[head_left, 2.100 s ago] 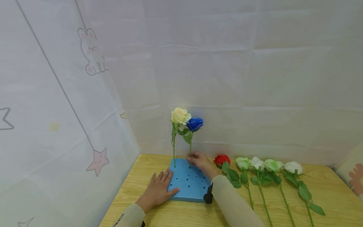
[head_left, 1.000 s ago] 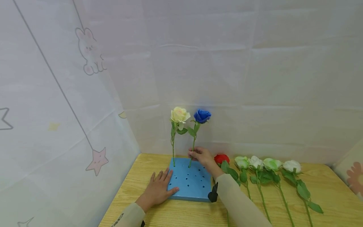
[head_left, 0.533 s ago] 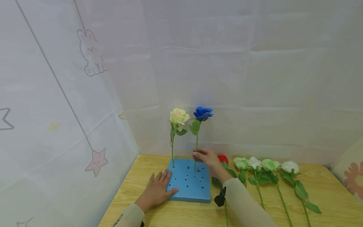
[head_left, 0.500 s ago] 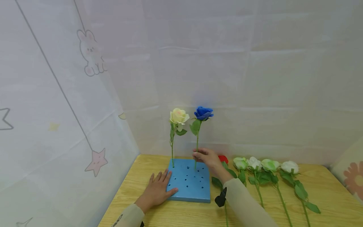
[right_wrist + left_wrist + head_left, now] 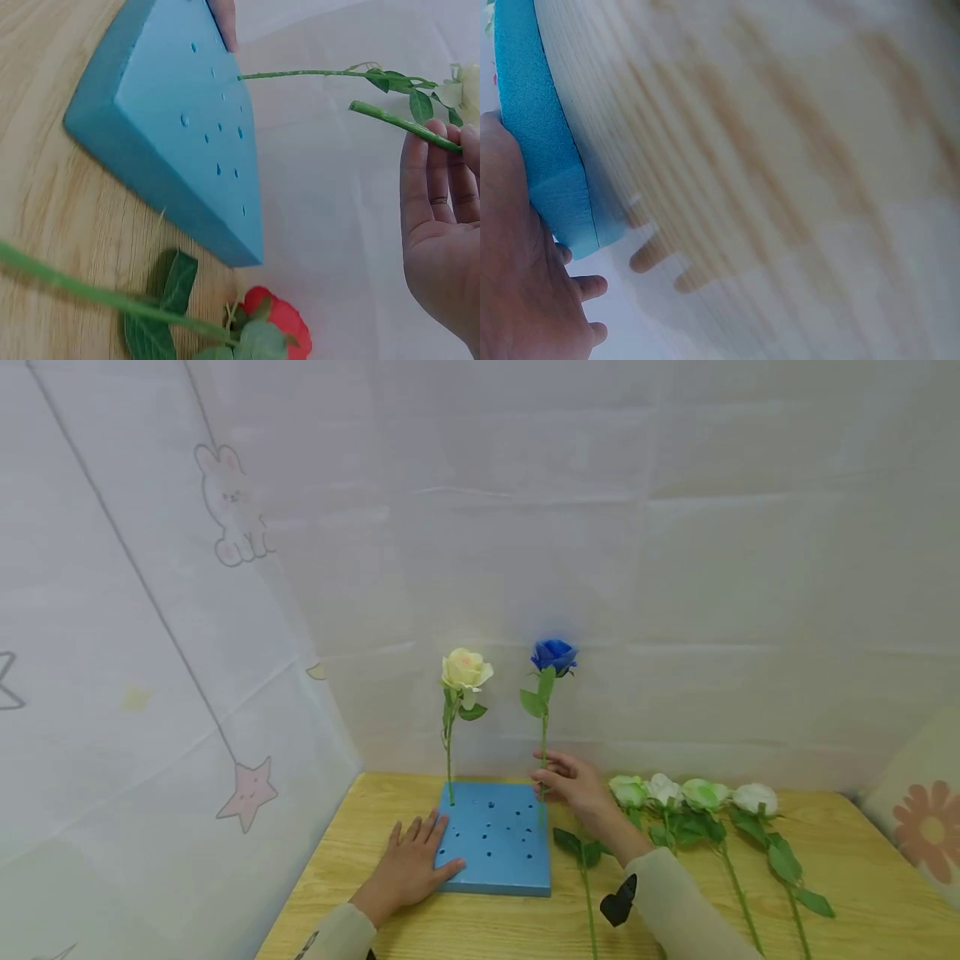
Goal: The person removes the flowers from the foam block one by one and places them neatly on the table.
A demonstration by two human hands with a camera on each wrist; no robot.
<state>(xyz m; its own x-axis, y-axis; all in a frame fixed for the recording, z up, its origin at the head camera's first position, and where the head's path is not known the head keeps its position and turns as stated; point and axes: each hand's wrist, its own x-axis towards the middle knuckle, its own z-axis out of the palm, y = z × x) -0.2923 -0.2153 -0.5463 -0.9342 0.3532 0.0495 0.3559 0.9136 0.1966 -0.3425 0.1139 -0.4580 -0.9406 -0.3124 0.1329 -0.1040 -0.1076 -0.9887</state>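
Observation:
My right hand (image 5: 573,785) pinches the green stem of a blue artificial rose (image 5: 553,657), above the right back edge of a blue foam block (image 5: 498,872) with several holes. In the right wrist view the cut end of that stem (image 5: 390,118) points out free, apart from the block. A cream rose (image 5: 467,670) stands upright, its stem in a hole at the block's back left. My left hand (image 5: 405,868) lies on the block's left edge with fingers spread and thumb on the front corner; in the left wrist view it rests along the block's side (image 5: 544,127).
Several white and pale green roses (image 5: 703,793) lie on the wooden table (image 5: 352,827) to the right, stems toward me. A red rose (image 5: 289,330) lies beside the block, its bloom hidden behind my right hand in the head view. A white cloth (image 5: 510,543) hangs behind.
The blue rose has come out of its hole at the block's back and moved right with my right hand, uncovering that hole. My left hand has stayed on the block.

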